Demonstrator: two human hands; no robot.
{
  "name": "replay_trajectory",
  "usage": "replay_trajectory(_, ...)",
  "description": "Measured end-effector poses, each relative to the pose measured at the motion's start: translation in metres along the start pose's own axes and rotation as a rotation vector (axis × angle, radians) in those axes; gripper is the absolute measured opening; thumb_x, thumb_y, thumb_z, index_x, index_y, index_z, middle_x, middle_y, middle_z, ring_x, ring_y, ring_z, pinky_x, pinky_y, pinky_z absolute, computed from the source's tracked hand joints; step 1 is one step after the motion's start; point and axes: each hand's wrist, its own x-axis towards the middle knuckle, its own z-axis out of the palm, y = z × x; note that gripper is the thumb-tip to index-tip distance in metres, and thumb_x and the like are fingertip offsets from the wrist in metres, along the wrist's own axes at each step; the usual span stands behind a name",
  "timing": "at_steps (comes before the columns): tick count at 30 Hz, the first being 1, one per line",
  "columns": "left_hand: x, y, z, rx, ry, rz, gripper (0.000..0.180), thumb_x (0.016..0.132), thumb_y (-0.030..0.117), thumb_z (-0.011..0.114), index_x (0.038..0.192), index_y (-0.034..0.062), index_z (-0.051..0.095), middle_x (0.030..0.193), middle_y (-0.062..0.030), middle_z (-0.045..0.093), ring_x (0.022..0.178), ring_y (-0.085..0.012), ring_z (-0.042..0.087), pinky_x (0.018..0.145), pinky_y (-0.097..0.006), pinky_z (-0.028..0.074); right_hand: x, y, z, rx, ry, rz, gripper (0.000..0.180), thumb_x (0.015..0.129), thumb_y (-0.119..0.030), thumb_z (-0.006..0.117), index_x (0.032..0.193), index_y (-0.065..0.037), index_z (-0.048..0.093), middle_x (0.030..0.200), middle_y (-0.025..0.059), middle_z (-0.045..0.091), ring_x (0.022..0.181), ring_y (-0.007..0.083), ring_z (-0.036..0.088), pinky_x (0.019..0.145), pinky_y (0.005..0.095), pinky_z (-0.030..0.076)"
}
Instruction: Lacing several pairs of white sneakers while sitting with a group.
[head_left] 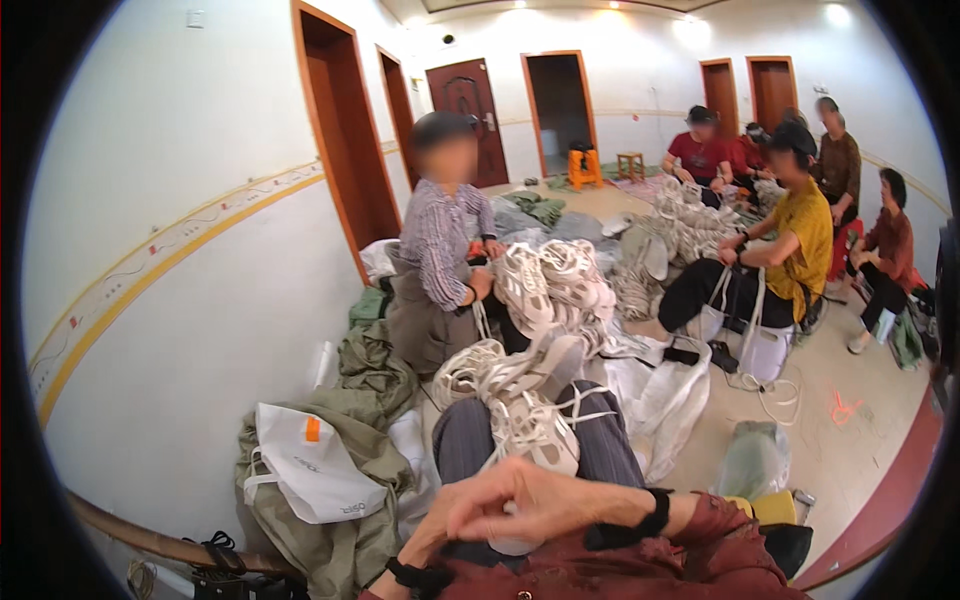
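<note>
right hand near shoe (beige)

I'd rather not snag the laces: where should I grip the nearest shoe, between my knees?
Probably across the near end of the shoe, from above on your side: that end faces you, while other shoes crowd its far end and loose laces spread over your right knee.

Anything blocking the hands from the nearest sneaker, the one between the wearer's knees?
Nothing visible. The left hand and right hand are together, just short of the pale sneaker and overlapping its near end in this view. The other shoes lie beyond it, not between.
</note>
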Motion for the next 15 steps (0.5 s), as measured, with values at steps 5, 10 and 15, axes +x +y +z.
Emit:
replay_trajectory(5,0.005,0.014,-0.004,-0.264,-0.056,-0.71,0.022,0.098,0.021,0.058,0.107,0.0022,0.064,0.08,-0.0002,0.066,0.07,-0.0061,0.059,0.064,-0.021,0.048,-0.011,-0.039,0.027,0.052,-0.217,-0.272,0.013,0.092,-0.01,0.065,0.095,0.002,0.069,0.087,0.0125,0.069,0.074,0.0197,0.063,0.066,0.0313,0.049)
replay_trajectory(10,0.005,-0.012,-0.012,-0.211,-0.057,-0.655,0.025,0.098,0.026,0.057,0.106,0.0037,0.065,0.079,0.0013,0.065,0.067,-0.0049,0.057,0.061,-0.018,0.046,-0.008,-0.043,0.024,0.044,-0.248,-0.248,0.01,0.09,-0.009,0.067,0.092,0.001,0.07,0.088,0.0106,0.07,0.075,0.0178,0.063,0.068,0.0301,0.049)
replay_trajectory(15,0.003,-0.016,-0.01,-0.175,-0.091,-0.667,0.027,0.098,0.027,0.057,0.109,0.0045,0.066,0.084,0.0012,0.066,0.072,-0.0051,0.058,0.063,-0.018,0.045,-0.001,-0.025,0.034,-0.028,-0.176,-0.524,0.012,0.09,-0.01,0.067,0.091,0.001,0.069,0.094,0.0119,0.069,0.083,0.02,0.063,0.074,0.0319,0.05)
